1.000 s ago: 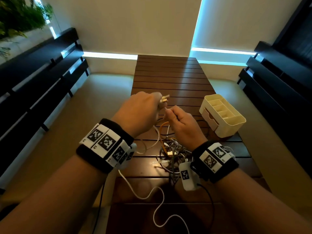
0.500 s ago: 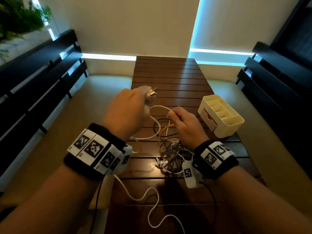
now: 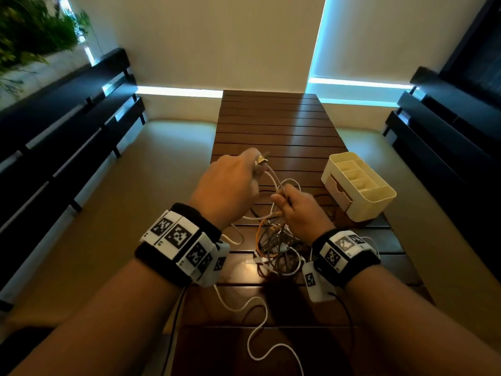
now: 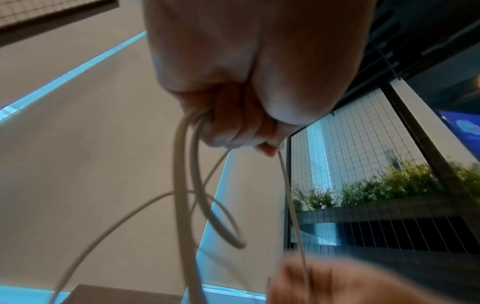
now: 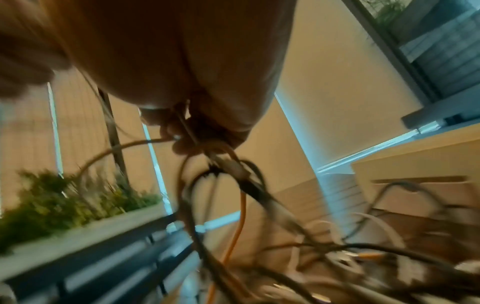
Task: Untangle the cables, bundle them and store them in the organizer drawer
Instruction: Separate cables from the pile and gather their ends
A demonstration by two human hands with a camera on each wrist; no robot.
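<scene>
Dim, warm room; cold blue daylight leaks round the blinds (image 3: 360, 36), glinting off the tabletop (image 3: 271, 126). Wide-angle edges bend, and the right wrist view smears with motion blur.

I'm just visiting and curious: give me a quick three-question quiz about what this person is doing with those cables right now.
1. True or false: the left hand grips a white cable with curled fingers.
2. Which side of the cable tangle does the cream organizer stand on? A) the person's left B) the person's right C) on top of it
3. Fill in: among the grey and white strands held by the right hand runs one bright ______ cable.

Key: 1 true; 2 B; 3 orange.
</scene>
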